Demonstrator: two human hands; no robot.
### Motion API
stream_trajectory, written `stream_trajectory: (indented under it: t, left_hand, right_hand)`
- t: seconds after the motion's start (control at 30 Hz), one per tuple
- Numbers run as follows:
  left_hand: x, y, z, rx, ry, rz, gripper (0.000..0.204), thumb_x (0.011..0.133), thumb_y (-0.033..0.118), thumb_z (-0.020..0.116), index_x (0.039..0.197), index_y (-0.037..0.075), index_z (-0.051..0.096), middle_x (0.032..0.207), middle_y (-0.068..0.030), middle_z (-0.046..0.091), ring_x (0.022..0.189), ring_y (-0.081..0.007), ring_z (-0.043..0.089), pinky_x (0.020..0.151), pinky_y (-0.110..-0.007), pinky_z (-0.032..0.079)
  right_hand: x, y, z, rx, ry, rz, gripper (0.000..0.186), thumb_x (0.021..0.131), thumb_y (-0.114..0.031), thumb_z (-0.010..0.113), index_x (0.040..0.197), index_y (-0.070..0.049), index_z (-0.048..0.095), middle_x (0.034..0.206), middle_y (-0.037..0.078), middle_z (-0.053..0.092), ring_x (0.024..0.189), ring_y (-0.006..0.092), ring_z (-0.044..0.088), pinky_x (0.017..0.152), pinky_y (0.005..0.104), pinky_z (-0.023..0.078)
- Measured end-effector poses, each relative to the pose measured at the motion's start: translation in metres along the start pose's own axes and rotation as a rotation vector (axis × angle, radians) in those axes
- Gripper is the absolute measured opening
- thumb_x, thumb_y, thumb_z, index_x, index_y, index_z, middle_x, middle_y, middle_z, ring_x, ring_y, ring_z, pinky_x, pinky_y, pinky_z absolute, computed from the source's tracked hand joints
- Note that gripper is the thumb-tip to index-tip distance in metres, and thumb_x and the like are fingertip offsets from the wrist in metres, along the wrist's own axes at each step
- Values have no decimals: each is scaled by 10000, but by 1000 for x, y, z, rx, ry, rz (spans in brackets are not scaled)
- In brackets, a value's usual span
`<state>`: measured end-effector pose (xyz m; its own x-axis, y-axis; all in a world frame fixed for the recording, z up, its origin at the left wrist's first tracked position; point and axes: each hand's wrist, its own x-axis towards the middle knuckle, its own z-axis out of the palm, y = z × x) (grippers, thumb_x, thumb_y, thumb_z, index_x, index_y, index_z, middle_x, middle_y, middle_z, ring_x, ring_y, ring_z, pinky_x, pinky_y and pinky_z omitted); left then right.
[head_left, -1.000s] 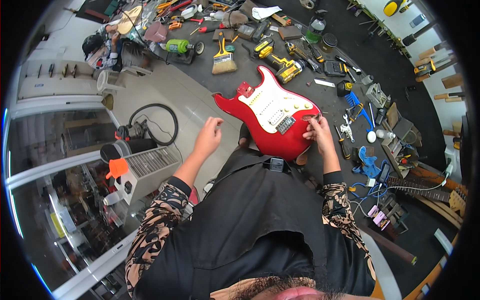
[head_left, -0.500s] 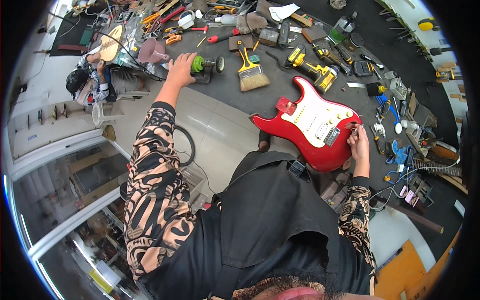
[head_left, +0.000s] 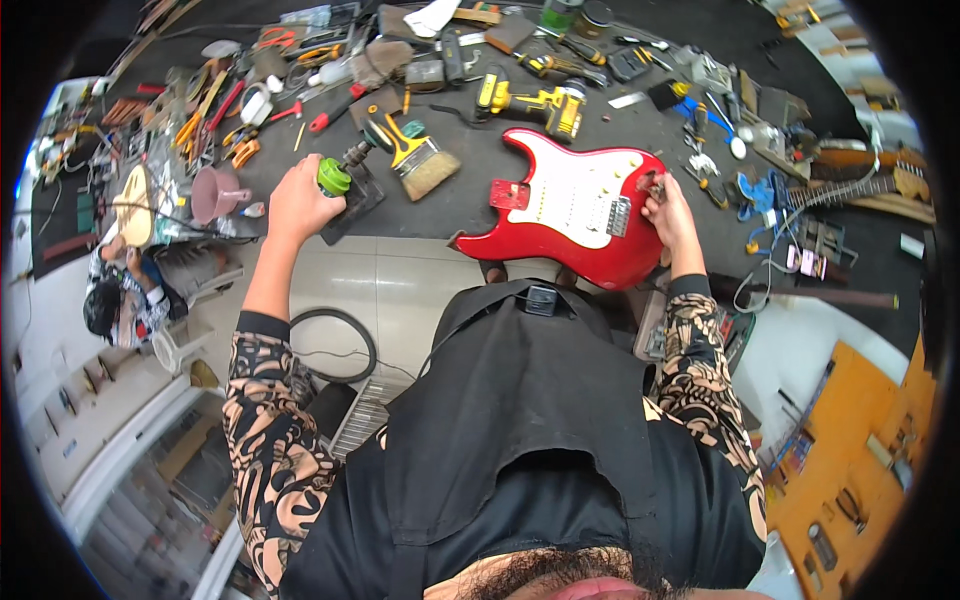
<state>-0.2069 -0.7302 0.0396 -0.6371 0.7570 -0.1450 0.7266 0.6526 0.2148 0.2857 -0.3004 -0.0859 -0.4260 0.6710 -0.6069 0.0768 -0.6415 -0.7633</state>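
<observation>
My left hand (head_left: 303, 203) is closed round the green body of a power tool (head_left: 333, 178) at the bench's near edge. The tool's metal chuck and dark round wheel point away to the right, close to the handle of a wide paintbrush (head_left: 425, 165). A red electric guitar body (head_left: 625, 262) with a white pickguard lies face up at the bench's front edge, without a neck. At its right side my right hand (head_left: 673, 212) pinches a small metal part (head_left: 657, 188) by a dark cavity. The fingers partly hide that part.
A yellow-black cordless drill (head_left: 535, 103) lies beyond the guitar body. A pink mug (head_left: 215, 194) stands at the left, near a seated person (head_left: 130, 285) with a pale wooden body. Several hand tools crowd the far bench; a fretted neck (head_left: 845, 190) lies right.
My left hand has closed on the green power tool, which now sits tilted with its wheel pointing away. My right hand stays at the guitar body's edge. The whole view has shifted.
</observation>
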Motion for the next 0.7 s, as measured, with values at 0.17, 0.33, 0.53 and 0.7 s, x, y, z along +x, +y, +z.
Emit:
stream_trajectory:
  t: [0.17,0.33,0.53,0.7]
  left_hand:
    - [4,81,-24,-205,-206,-141,646,704,384,828,1226,44,658,1125,-233,772,1100,-420,742,945,-496,577]
    - [20,129,-18,-318,-248,-217,723,683,457,852,1234,27,663,1145,-243,780,1096,-413,757,958,-483,587]
    - [4,157,-5,-414,-194,-322,751,667,452,903,1210,-5,659,1133,-233,768,1057,-375,759,946,-442,585]
    - [1,167,22,-759,-180,-346,754,672,400,937,1212,-44,652,1116,-205,758,1041,-312,752,929,-406,580]
  right_hand:
    - [2,3,13,-73,4,-99,266,1171,-410,521,1114,-167,613,995,-11,669,789,92,578,713,298,515]
    - [2,10,7,60,-27,-122,278,1121,-384,636,1240,-133,633,1073,30,714,855,148,666,722,310,546]
    - [-8,4,11,30,-167,-59,189,1099,-255,680,1223,-121,633,1069,26,701,885,161,711,772,312,591]
    - [-15,-10,14,-3,-292,27,138,1071,-176,700,1170,-144,610,1063,38,695,877,211,769,725,324,642]
